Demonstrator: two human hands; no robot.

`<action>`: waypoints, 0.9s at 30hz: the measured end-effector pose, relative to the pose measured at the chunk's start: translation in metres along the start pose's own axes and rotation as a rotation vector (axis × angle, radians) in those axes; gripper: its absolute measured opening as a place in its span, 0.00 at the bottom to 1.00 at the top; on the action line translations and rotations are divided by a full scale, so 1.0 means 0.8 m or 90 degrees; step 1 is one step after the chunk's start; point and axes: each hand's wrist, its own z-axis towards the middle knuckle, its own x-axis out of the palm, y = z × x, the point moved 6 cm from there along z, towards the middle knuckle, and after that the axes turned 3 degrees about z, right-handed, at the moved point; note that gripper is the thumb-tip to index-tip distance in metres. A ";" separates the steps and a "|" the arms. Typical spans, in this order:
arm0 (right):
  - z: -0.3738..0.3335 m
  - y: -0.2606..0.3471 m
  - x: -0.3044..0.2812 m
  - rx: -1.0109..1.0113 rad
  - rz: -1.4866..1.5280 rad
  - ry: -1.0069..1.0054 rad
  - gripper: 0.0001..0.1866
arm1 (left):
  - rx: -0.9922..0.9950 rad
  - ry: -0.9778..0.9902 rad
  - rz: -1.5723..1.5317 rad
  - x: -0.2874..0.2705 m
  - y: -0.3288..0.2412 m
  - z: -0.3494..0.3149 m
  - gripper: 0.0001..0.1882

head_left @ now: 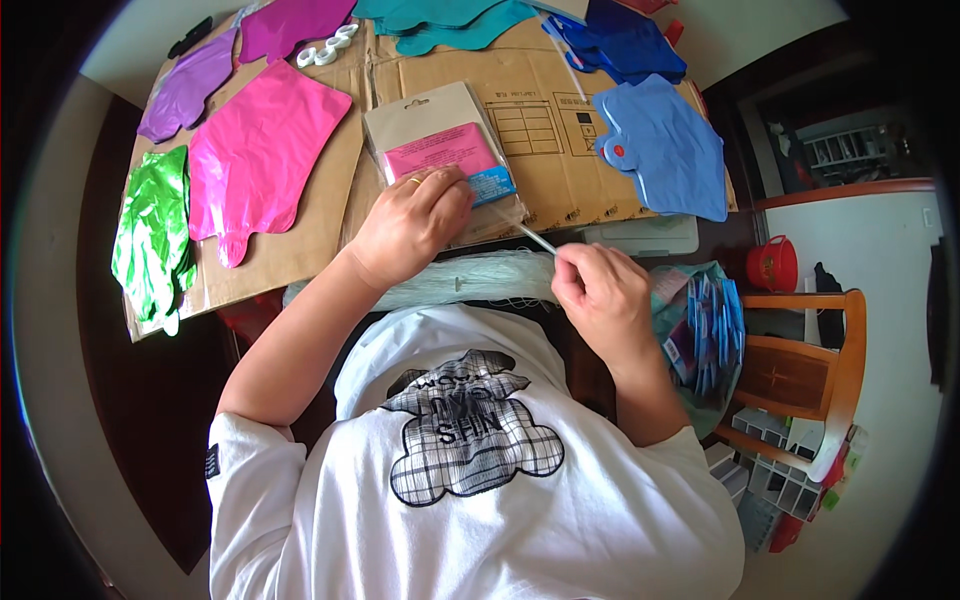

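Observation:
A clear flat packet [405, 122] with a hanging hole lies on the cardboard in front of me, holding a pale card and a folded pink foil sheet [440, 148] with a blue strip [491, 184] below it. My left hand [418, 222] presses down on the packet's lower part with curled fingers, covering some of it. Between the thumb and fingers of my right hand [608, 297] is a thin pale straw [538, 238]. Its far end reaches the packet's lower right corner; whether it is inside the packet, I cannot tell.
Flat foil balloons surround the packet: pink [262, 150], green [152, 235], purple [188, 88], teal [450, 20], dark blue [625, 40] and light blue [665, 145]. White ribbon rolls [325, 52] sit at the back. A bag of blue packets [705, 335] hangs by a wooden chair [795, 375].

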 end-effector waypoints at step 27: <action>0.044 -0.014 0.068 0.109 0.135 0.162 0.14 | -0.048 -0.010 -0.079 0.008 0.006 -0.005 0.11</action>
